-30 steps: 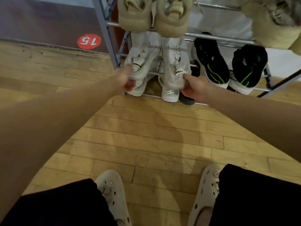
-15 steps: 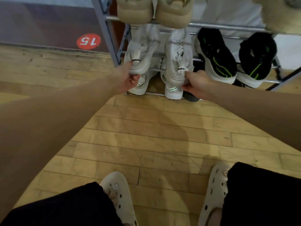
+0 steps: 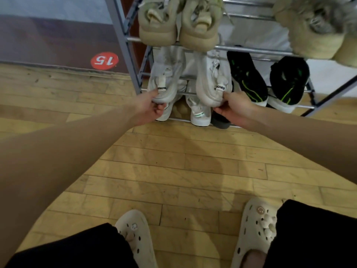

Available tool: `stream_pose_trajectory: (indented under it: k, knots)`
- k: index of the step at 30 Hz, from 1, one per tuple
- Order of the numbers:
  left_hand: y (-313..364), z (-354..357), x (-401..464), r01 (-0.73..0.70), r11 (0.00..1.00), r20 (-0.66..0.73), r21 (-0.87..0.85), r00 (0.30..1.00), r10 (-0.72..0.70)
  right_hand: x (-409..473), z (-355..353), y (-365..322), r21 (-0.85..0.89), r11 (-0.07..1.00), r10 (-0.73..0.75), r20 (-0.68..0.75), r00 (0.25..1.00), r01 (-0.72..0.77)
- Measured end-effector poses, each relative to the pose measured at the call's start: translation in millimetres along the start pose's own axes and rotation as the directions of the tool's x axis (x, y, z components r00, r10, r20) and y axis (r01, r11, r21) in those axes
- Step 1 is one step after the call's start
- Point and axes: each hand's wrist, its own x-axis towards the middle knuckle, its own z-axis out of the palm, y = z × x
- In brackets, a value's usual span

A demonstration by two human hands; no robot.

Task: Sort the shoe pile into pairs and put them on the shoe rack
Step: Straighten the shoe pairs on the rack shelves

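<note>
Both hands are at the middle shelf of the shoe rack [image 3: 127,47]: our left hand [image 3: 149,108] grips the heel of one white sneaker [image 3: 164,84], thumb on top and fingers curled beneath, and our right hand [image 3: 234,108] pinches the heel of the second white sneaker [image 3: 211,84] the same way. These two sit side by side, heels toward us and hanging over the front rail.

Counting the rest: at 3 o'clock of them on the same shelf, two black sneakers with green stripes [image 3: 247,78], set apart from each other. On the shelf above, at 12 o'clock, two beige sneakers [image 3: 158,22] touching, and at 2 o'clock two more fuzzy beige shoes [image 3: 313,28], partly cut off by the frame. On the bottom shelf we see two white shoes with green stripes [image 3: 200,115] and a dark shoe [image 3: 221,120] beside them, all partly hidden.

At 10 o'clock a red sticker marked 15 [image 3: 104,61] sits on the wall base. Bare wooden floor [image 3: 173,171] stretches from the rack's front rail back to our two cream clogs [image 3: 135,235] at 6 o'clock.
</note>
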Motion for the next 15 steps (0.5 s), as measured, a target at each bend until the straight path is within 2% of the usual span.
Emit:
stream_pose_trajectory:
  k: [6, 9, 11, 13, 15]
  knots:
    - [-5.9, 56.2, 10.5, 0.052, 0.997, 0.010, -0.057, 0.999, -0.052, -9.5, -6.7, -24.1, 0.002, 0.995, -0.097, -0.024, 0.995, 0.097]
    - [-9.8, 70.2, 8.5, 0.102, 0.991, -0.014, 0.088, 0.995, -0.102, -10.8, -5.5, -26.8, -0.021, 0.993, -0.120, -0.030, 0.992, 0.119]
    - [-8.8, 71.0, 3.1, 0.139, 0.954, -0.123, 0.266, 0.986, -0.110, -12.1, -1.4, -26.3, -0.060, 0.989, -0.137, -0.015, 0.990, 0.136]
    - [-3.0, 64.8, 0.0, 0.070, 0.915, -0.263, 0.398, 0.964, 0.041, -13.6, 7.6, -25.2, -0.107, 0.983, -0.150, 0.012, 0.989, 0.151]
    - [10.3, 53.1, -5.1, -0.090, 0.883, -0.265, 0.461, 0.935, 0.235, -15.1, 22.0, -23.9, -0.128, 0.979, -0.152, 0.039, 0.988, 0.156]
